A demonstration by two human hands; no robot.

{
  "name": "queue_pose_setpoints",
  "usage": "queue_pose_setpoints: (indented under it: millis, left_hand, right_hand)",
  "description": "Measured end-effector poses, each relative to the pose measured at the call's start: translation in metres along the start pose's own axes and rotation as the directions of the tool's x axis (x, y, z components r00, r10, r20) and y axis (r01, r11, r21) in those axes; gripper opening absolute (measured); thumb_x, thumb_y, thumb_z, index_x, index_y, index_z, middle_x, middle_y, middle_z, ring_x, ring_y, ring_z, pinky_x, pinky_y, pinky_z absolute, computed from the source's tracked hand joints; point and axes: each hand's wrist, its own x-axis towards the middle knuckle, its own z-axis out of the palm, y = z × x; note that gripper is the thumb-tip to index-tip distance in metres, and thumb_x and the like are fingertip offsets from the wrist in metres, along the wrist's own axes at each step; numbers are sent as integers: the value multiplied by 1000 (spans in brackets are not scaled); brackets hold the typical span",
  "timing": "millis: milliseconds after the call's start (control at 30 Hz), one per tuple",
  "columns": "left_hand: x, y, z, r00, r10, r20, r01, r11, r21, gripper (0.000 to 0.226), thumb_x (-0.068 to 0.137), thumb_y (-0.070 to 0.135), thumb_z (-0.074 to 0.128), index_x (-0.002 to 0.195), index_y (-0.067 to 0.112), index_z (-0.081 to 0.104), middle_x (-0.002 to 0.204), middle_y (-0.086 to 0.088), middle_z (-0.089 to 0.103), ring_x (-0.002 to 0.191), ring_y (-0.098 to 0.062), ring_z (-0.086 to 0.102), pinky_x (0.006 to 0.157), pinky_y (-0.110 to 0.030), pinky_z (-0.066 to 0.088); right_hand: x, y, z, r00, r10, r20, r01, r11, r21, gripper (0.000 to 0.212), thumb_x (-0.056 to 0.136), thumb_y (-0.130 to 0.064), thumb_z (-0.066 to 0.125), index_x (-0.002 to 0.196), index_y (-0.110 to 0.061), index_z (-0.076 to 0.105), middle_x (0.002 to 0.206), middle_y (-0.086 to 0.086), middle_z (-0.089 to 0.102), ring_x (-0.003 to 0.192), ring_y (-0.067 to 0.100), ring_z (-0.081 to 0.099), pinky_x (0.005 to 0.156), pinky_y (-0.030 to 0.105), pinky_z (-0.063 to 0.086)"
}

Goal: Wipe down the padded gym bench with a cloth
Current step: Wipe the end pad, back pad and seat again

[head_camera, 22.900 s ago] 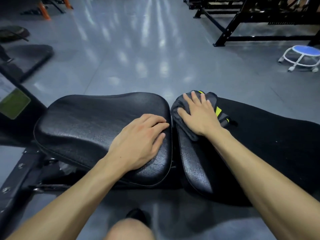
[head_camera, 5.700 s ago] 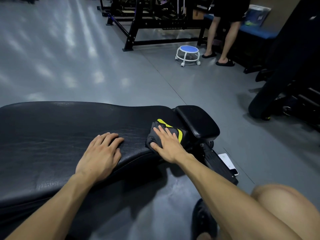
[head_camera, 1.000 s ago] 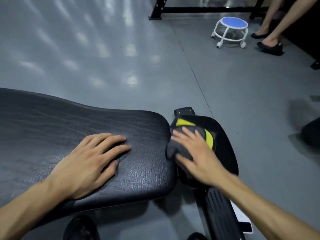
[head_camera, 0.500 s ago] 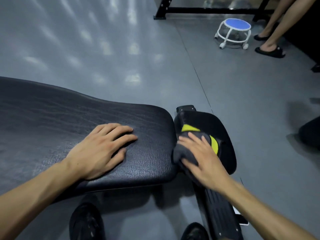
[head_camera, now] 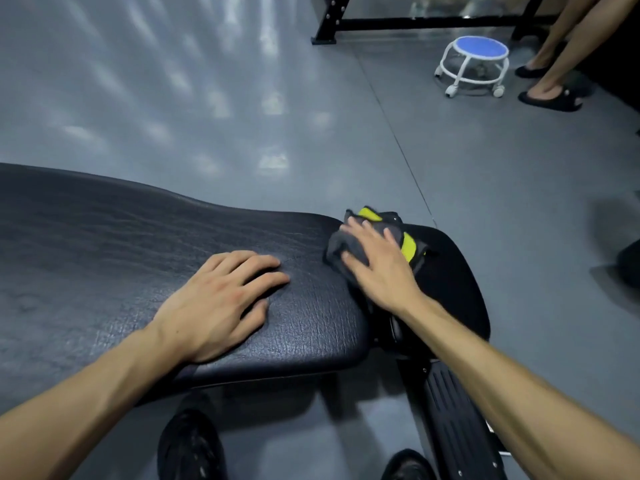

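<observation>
The long black padded bench pad (head_camera: 121, 251) runs from the left edge to the middle of the view. A smaller black end pad (head_camera: 450, 271) sits just to its right. A grey cloth with yellow trim (head_camera: 372, 233) lies over the gap between the two pads, at their far side. My right hand (head_camera: 377, 265) lies on the cloth with fingers spread and straight, pressing it down. My left hand (head_camera: 221, 299) rests flat on the long pad near its right end, fingers straight.
A black ribbed foot plate (head_camera: 453, 420) slopes down below the end pad. My two black shoes (head_camera: 190, 448) stand on the grey floor. A low wheeled stool with a blue seat (head_camera: 479, 50), another person's legs (head_camera: 554, 53) and a black rack base (head_camera: 346, 24) are far right.
My right hand has slid the cloth away from me and leftward, from the middle of the end pad to the gap at its far end. My left hand stays on the long pad.
</observation>
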Motion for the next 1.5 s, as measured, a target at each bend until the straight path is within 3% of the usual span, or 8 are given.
queue_pose_setpoints:
  millis: [167,367,600,800,933,1133,1333,1500]
  left_hand:
    - [0,-2,1,1000,-3,-15,2,1000,-4,45,98,39,42,140,29,53,145,6,50,130,-22,47,110,-41,36]
    - [1,-4,1,1000,-6,-5,6,1000,-13,44,99,40,42,141,32,51,147,8,48,132,-21,45,112,-40,34]
    - [-2,-5,6,999,7,-40,-8,1000,-21,38,98,39,43,133,30,56,145,7,50,129,-22,48,110,-39,35]
    - [-1,-6,5,999,0,-51,-3,999,-42,41,99,41,42,137,33,55,145,10,50,130,-19,47,111,-37,34]
    - [-2,-5,5,999,-3,-43,0,998,-58,40,100,42,41,137,35,53,145,12,48,131,-18,47,111,-37,34]
    - [-2,-6,5,999,0,-49,-3,999,-50,39,100,41,42,136,35,53,144,12,49,130,-17,47,110,-33,33]
    - [-5,-7,6,999,-7,-39,6,999,-46,41,99,42,39,137,36,52,145,13,48,132,-14,45,110,-34,34]
    - [-8,-2,2,999,-21,-31,20,999,-35,42,98,44,36,136,36,53,143,12,50,130,-17,47,105,-38,39]
  right_hand:
    - [-43,-16,4,940,-294,173,285,956,77,56,97,-41,47,151,-29,43,164,-14,27,155,9,11,126,32,0]
    - [63,-22,15,997,24,68,-25,999,21,51,101,-36,52,150,-24,46,164,-5,31,154,23,20,124,48,15]
    - [-22,-30,6,907,-366,207,372,928,13,61,98,-26,58,155,-29,36,166,-15,21,155,6,9,126,30,1]
    - [42,28,-14,990,105,93,-88,981,-172,62,96,-60,34,152,-32,37,157,0,41,144,31,38,117,47,32]
    - [42,18,-7,981,175,86,-163,978,-130,61,98,-55,41,152,-27,38,158,6,39,145,33,37,115,45,35]
    - [-68,-4,-22,994,108,9,-108,981,162,52,101,-32,58,151,-31,43,154,-20,29,147,-3,22,111,1,9]
    - [-148,-7,-32,966,250,61,-233,750,619,46,97,-34,56,141,-22,56,139,-14,62,134,4,52,114,30,38]
    - [-181,-15,-60,805,586,87,-302,280,911,27,100,-28,58,121,-15,68,114,7,76,112,24,70,102,43,51]
